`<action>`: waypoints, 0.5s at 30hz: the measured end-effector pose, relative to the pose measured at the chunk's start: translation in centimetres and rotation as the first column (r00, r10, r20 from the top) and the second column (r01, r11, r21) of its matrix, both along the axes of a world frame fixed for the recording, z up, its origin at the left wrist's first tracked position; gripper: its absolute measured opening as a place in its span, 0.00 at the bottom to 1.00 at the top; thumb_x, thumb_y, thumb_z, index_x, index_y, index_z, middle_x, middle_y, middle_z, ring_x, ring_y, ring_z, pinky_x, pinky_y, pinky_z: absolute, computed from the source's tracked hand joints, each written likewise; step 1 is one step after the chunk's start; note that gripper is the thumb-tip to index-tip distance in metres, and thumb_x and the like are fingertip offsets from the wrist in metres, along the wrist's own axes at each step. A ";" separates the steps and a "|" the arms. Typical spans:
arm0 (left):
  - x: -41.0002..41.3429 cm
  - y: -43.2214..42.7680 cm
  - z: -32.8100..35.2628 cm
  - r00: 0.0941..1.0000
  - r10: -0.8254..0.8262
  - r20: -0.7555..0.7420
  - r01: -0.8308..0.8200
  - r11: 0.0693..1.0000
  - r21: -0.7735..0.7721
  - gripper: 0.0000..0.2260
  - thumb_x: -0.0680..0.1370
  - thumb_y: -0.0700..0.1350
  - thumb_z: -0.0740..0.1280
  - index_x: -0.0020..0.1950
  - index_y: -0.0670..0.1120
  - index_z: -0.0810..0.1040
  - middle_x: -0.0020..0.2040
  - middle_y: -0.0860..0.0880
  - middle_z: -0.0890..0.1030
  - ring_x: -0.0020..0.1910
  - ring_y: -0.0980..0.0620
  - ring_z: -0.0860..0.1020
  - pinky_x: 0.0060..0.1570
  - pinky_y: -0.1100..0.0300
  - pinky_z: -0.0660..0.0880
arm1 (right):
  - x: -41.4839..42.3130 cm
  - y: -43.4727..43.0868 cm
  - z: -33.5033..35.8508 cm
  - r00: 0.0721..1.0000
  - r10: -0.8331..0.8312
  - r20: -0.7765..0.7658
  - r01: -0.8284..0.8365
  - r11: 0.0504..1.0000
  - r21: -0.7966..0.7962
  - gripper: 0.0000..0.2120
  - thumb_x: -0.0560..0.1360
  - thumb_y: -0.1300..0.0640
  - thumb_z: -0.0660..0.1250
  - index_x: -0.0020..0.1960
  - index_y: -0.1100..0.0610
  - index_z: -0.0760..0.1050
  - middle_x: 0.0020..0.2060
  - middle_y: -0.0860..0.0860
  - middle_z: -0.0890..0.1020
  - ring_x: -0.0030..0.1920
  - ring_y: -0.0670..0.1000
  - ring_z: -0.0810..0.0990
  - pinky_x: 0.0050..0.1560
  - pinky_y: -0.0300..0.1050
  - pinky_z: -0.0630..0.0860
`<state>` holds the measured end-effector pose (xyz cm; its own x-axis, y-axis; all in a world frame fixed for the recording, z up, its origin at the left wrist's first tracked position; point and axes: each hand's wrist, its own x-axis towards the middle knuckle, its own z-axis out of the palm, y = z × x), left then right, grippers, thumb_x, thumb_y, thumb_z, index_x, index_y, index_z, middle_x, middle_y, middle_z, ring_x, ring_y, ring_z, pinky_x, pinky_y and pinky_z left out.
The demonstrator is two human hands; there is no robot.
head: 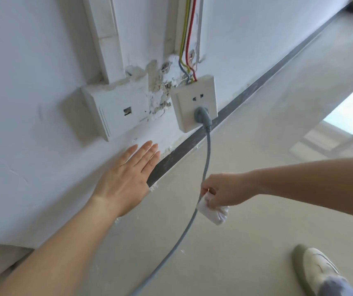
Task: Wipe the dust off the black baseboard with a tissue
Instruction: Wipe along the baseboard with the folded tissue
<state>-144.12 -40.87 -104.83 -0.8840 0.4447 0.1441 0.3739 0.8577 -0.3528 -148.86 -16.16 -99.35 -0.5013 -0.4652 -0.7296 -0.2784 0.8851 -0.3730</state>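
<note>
Wall (pixel 32 103): white plaster, chipped and patchy around the fittings low down.
Floor (pixel 267 199): pale and smooth, with white crumbs along the foot of the wall.
Black baseboard (pixel 177 153): a narrow dark strip where wall meets floor, running away to the upper right. It is grey with dust and speckled with plaster near the socket.
Left hand (pixel 126 178): flat on the lower wall with straight fingers pressed together. It holds nothing, and its heel covers the near end of the baseboard.
Right hand (pixel 224 191): held over the floor, clear of the baseboard, with fingers curled down pinching the tissue.
Grey cable (pixel 206 163): hangs from the plug, crosses in front of the baseboard and trails over the floor. It passes just beside the right hand's fingers, and I cannot tell whether they touch.
Wall socket (pixel 194 101): white, just above the baseboard, with the grey plug (pixel 202 115) in it and bare coloured wires entering at the top.
Tissue (pixel 214 212): white and crumpled, hanging below the right hand's fingers, not touching the baseboard.
Step in hand: probably the approach. The left hand braces on the wall, the tissue is ready, and no wiping contact is made.
Next move: bring the tissue to the strip beside the left fingertips and drag it along. This means working around or lifting the cable and keeping clear of the exposed wires.
</note>
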 end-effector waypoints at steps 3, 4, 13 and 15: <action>-1.9 0.5 -0.1 0.999 -0.009 -0.033 0.006 0.996 -0.092 0.28 0.74 0.44 0.47 0.73 0.39 0.63 0.74 0.42 0.61 0.74 0.45 0.62 0.74 0.50 0.45 | -2.1 2.6 0.7 0.998 0.006 -0.055 -0.001 0.996 0.086 0.08 0.74 0.60 0.58 0.50 0.57 0.74 0.45 0.50 0.77 0.42 0.50 0.74 0.34 0.36 0.70; -2.4 0.8 -0.1 0.999 0.006 -0.045 -0.012 0.991 -0.134 0.28 0.74 0.44 0.47 0.74 0.39 0.60 0.75 0.41 0.57 0.76 0.44 0.58 0.74 0.51 0.42 | -2.8 3.2 0.5 0.996 0.001 -0.087 0.006 0.996 0.090 0.08 0.75 0.59 0.58 0.50 0.57 0.74 0.46 0.51 0.77 0.43 0.50 0.74 0.35 0.37 0.70; -3.3 1.6 -0.2 0.983 0.138 -0.119 -0.180 0.827 -0.533 0.30 0.80 0.51 0.42 0.77 0.39 0.36 0.76 0.42 0.32 0.74 0.42 0.31 0.68 0.46 0.23 | -8.0 2.1 -9.1 0.902 -0.402 0.155 0.430 0.865 -0.259 0.10 0.73 0.61 0.61 0.45 0.66 0.78 0.38 0.56 0.81 0.36 0.53 0.78 0.38 0.44 0.77; -3.6 1.8 -0.1 0.975 0.186 -0.122 -0.222 0.787 -0.576 0.30 0.79 0.50 0.40 0.77 0.39 0.37 0.75 0.40 0.30 0.74 0.42 0.31 0.70 0.44 0.26 | -8.3 0.3 -12.2 0.798 -0.481 0.363 0.590 0.746 -0.309 0.06 0.72 0.63 0.64 0.39 0.63 0.77 0.34 0.56 0.79 0.34 0.52 0.78 0.41 0.45 0.79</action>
<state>-147.70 -39.10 -104.88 -0.9623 0.2701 -0.0321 0.1782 0.5367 -0.8248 -157.16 -15.85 -111.54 -0.5855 -0.4424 -0.6793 0.3454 0.6219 -0.7028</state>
